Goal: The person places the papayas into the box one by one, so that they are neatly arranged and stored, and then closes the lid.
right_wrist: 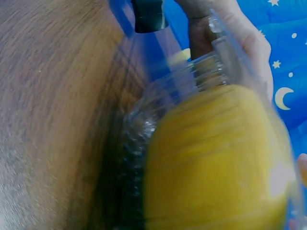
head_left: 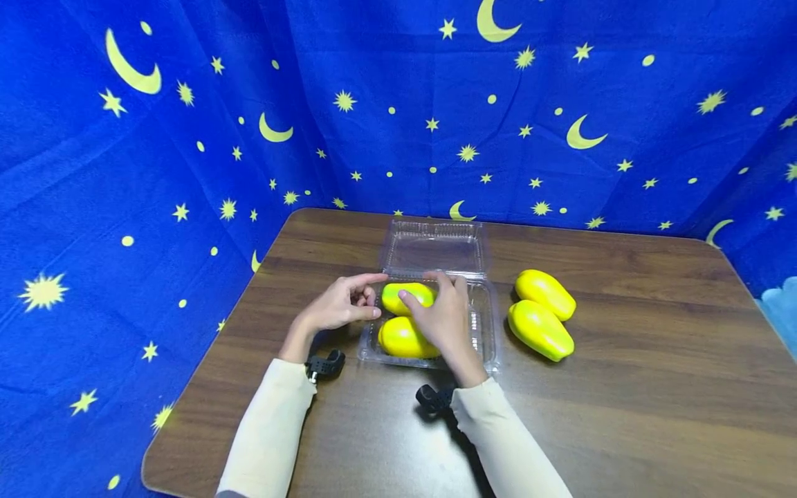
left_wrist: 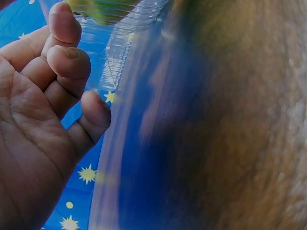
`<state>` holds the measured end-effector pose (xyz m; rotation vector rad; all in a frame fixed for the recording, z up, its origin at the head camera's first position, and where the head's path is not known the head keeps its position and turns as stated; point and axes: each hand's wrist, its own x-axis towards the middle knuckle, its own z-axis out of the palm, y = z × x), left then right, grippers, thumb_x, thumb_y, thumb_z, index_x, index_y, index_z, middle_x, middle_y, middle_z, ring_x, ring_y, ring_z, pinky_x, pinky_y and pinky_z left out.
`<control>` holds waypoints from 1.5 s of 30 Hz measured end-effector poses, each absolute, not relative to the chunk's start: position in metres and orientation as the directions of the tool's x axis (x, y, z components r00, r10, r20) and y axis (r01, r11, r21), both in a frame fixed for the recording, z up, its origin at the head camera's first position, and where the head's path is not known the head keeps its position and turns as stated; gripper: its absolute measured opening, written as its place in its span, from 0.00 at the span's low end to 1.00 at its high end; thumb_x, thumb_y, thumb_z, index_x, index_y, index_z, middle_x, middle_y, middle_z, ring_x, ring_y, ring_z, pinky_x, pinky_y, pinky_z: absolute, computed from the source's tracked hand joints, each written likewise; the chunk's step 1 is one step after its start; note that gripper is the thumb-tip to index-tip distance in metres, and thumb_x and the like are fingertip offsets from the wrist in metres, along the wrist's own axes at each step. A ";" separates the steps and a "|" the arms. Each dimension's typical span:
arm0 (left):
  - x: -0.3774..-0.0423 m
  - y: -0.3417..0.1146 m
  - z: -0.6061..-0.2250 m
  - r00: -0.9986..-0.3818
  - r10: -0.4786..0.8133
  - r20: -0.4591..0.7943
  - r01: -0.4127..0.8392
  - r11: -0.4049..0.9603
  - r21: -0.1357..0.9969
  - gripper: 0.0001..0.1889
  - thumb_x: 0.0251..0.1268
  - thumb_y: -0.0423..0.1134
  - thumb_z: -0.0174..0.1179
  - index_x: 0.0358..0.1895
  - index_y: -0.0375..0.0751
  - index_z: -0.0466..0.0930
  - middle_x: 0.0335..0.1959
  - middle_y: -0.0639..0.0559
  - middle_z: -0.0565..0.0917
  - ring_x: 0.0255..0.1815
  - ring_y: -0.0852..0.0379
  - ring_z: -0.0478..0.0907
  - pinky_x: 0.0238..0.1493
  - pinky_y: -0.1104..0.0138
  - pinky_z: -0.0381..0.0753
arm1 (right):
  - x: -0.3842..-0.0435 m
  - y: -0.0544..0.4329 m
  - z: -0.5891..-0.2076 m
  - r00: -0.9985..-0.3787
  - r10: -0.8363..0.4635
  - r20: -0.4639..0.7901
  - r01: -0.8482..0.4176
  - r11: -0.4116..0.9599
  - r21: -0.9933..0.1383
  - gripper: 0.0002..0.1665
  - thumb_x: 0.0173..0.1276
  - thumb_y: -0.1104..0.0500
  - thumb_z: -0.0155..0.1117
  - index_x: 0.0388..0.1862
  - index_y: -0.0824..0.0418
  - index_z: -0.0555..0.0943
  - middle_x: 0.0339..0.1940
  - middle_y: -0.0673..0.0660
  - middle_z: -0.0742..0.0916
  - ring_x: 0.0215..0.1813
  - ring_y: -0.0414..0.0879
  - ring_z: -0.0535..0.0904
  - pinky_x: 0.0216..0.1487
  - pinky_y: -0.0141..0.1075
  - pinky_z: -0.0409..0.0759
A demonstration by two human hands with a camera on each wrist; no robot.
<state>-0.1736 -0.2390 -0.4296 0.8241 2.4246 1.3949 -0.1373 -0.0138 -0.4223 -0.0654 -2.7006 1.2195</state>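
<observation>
A clear plastic clamshell box (head_left: 482, 325) lies on the table with its lid (head_left: 436, 247) folded back. Two yellow papayas lie in its base, a greenish-tinged rear papaya (head_left: 391, 299) and a front papaya (head_left: 401, 337). My right hand (head_left: 445, 315) grips the rear papaya from above, thumb on its near side and fingertips at its far side. At the box's left edge my left hand (head_left: 339, 303) holds nothing; its index finger and thumb are apart beside the rear papaya's left end. The right wrist view shows the front papaya (right_wrist: 211, 163) large and blurred through the box wall.
To the right of the box, two more yellow papayas, a far one (head_left: 544, 294) and a near one (head_left: 540, 332), lie against each other on the brown wooden table (head_left: 654, 387). A blue curtain (head_left: 398, 138) with moons and stars hangs behind and at the left.
</observation>
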 end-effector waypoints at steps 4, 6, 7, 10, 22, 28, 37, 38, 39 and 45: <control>-0.168 -0.235 -0.419 -0.810 0.581 0.087 0.365 0.382 0.849 0.32 0.63 0.31 0.67 0.70 0.29 0.67 0.30 0.42 0.80 0.28 0.50 0.70 0.32 0.66 0.69 | -0.134 -0.010 -0.417 -0.971 0.109 0.215 -0.086 0.675 -0.733 0.35 0.58 0.39 0.75 0.61 0.53 0.80 0.59 0.61 0.76 0.61 0.58 0.74 0.60 0.51 0.75; -0.168 -0.234 -0.419 -0.812 0.578 0.081 0.359 0.385 0.850 0.33 0.63 0.31 0.67 0.71 0.31 0.67 0.30 0.42 0.80 0.28 0.49 0.70 0.32 0.66 0.69 | -0.133 -0.008 -0.415 -0.960 0.097 0.263 -0.128 0.684 -0.719 0.34 0.58 0.40 0.75 0.60 0.54 0.81 0.58 0.61 0.76 0.60 0.58 0.75 0.59 0.51 0.75; -0.168 -0.234 -0.419 -0.815 0.575 0.076 0.353 0.388 0.852 0.33 0.63 0.31 0.67 0.71 0.32 0.68 0.30 0.42 0.80 0.28 0.49 0.70 0.33 0.66 0.68 | -0.132 -0.007 -0.414 -0.953 0.087 0.289 -0.153 0.686 -0.711 0.33 0.58 0.41 0.76 0.60 0.54 0.81 0.58 0.61 0.76 0.59 0.58 0.75 0.58 0.50 0.75; -0.169 -0.234 -0.421 -0.821 0.567 0.069 0.344 0.394 0.852 0.33 0.63 0.31 0.67 0.71 0.32 0.68 0.30 0.43 0.79 0.29 0.49 0.70 0.33 0.67 0.68 | -0.130 -0.002 -0.411 -0.929 0.045 0.368 -0.241 0.681 -0.692 0.31 0.58 0.43 0.77 0.57 0.56 0.82 0.55 0.60 0.77 0.55 0.57 0.77 0.54 0.49 0.76; -0.167 -0.236 -0.420 -0.823 0.562 0.077 0.351 0.397 0.848 0.33 0.62 0.31 0.67 0.71 0.32 0.68 0.30 0.42 0.80 0.29 0.47 0.70 0.32 0.68 0.68 | -0.124 0.026 -0.400 -0.848 -0.110 0.518 -0.462 0.634 -0.621 0.24 0.61 0.49 0.76 0.54 0.55 0.84 0.53 0.57 0.80 0.54 0.55 0.80 0.53 0.47 0.78; -0.179 -0.242 -0.442 -0.821 0.562 0.094 0.377 0.411 0.830 0.34 0.62 0.36 0.69 0.72 0.43 0.70 0.31 0.48 0.80 0.30 0.53 0.71 0.33 0.69 0.69 | -0.121 0.044 -0.400 -0.821 -0.159 0.548 -0.500 0.662 -0.558 0.25 0.60 0.50 0.77 0.54 0.57 0.84 0.54 0.57 0.80 0.53 0.52 0.80 0.51 0.45 0.80; -0.180 -0.242 -0.445 -0.829 0.554 0.074 0.355 0.419 0.836 0.34 0.62 0.38 0.70 0.72 0.44 0.69 0.32 0.50 0.80 0.31 0.54 0.72 0.33 0.69 0.71 | -0.120 0.080 -0.407 -0.776 -0.197 0.599 -0.524 0.730 -0.438 0.24 0.57 0.51 0.79 0.51 0.60 0.84 0.52 0.59 0.81 0.50 0.52 0.79 0.41 0.44 0.79; -0.180 -0.243 -0.446 -0.830 0.553 0.073 0.353 0.420 0.836 0.34 0.62 0.38 0.70 0.72 0.45 0.69 0.32 0.50 0.80 0.31 0.54 0.72 0.33 0.69 0.71 | -0.119 0.084 -0.407 -0.777 -0.192 0.599 -0.517 0.738 -0.434 0.25 0.57 0.51 0.79 0.50 0.60 0.84 0.52 0.59 0.81 0.52 0.53 0.79 0.41 0.44 0.79; -0.180 -0.243 -0.445 -0.831 0.551 0.072 0.353 0.423 0.835 0.34 0.62 0.38 0.70 0.72 0.45 0.69 0.32 0.50 0.80 0.31 0.54 0.72 0.33 0.69 0.71 | -0.119 0.088 -0.408 -0.779 -0.186 0.599 -0.509 0.745 -0.431 0.25 0.57 0.51 0.80 0.50 0.60 0.85 0.52 0.58 0.82 0.52 0.53 0.80 0.40 0.44 0.80; -0.180 -0.242 -0.446 -0.834 0.547 0.071 0.354 0.432 0.830 0.34 0.62 0.40 0.70 0.72 0.47 0.70 0.32 0.50 0.80 0.31 0.54 0.72 0.33 0.69 0.71 | -0.114 0.108 -0.412 -0.791 -0.164 0.590 -0.470 0.780 -0.413 0.25 0.55 0.52 0.81 0.50 0.58 0.85 0.51 0.58 0.82 0.53 0.53 0.79 0.42 0.46 0.80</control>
